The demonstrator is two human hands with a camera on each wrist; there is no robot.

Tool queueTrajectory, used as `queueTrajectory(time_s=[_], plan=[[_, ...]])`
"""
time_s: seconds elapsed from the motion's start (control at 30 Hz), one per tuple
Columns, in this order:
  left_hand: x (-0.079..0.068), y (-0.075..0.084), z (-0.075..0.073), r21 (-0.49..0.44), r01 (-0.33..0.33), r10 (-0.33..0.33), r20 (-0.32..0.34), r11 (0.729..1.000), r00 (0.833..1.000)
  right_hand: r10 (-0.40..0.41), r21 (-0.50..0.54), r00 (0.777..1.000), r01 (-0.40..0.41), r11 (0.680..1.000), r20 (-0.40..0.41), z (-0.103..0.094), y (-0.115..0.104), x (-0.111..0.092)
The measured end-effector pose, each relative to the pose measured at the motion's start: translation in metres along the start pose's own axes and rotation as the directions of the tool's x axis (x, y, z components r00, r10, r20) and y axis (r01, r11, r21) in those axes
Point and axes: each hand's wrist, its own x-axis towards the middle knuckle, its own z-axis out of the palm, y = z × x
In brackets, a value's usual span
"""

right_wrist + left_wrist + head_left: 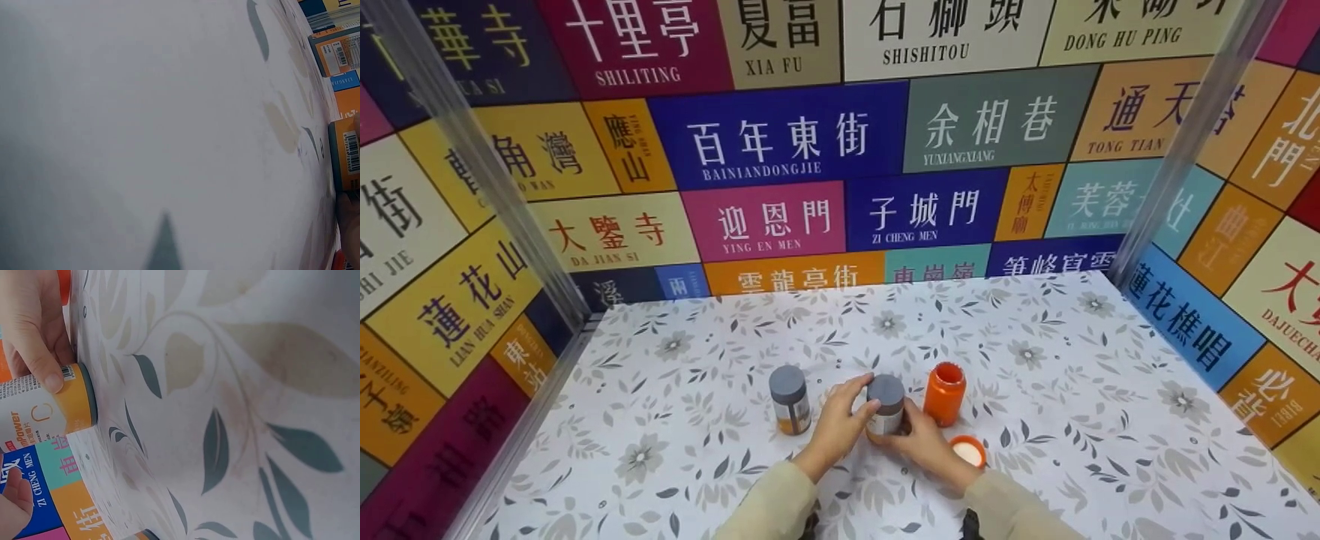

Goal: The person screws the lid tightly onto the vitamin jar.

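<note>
A grey-lidded supplement bottle (887, 420) with a white and orange label stands upright on the table. My left hand (834, 424) is at its grey lid (886, 390), thumb and index finger bent around the lid's left side. From the right, my right hand (928, 444) grips the bottle's lower body; its thumb (42, 363) presses on the label in the left wrist view. The right wrist view catches only the bottle's base part (347, 154) and a bit of the right hand (350, 228). The lid contact is out of both wrist views.
Left of the hands stands a second grey-lidded bottle (790, 401). An orange bottle (945, 395) without a lid is just behind the right hand, and an orange lid (969, 451) lies beside the right wrist. The leaf-patterned tabletop (675, 390) meets sign-covered walls (780, 142).
</note>
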Motion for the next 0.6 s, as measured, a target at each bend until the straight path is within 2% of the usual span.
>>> queueTrajectory(time_s=[0.23,0.43,0.6], plan=[[-0.0019,0.0002,-0.0003,-0.071,0.068,-0.063,0.069,0.995,0.996,-0.021,-0.068,1.000,0.020,0.997,-0.014,-0.0002,0.0022,0.0000],[-0.0005,0.0004,0.0036,-0.105,0.118,-0.120,-0.013,0.987,0.993,-0.009,-0.086,1.000,0.008,0.996,-0.013,-0.0006,0.0025,-0.0002],[0.0007,0.0008,0.0047,-0.085,0.119,-0.124,-0.061,0.989,0.990,0.006,-0.062,1.000,-0.006,0.998,-0.010,-0.0004,0.0022,-0.0001]])
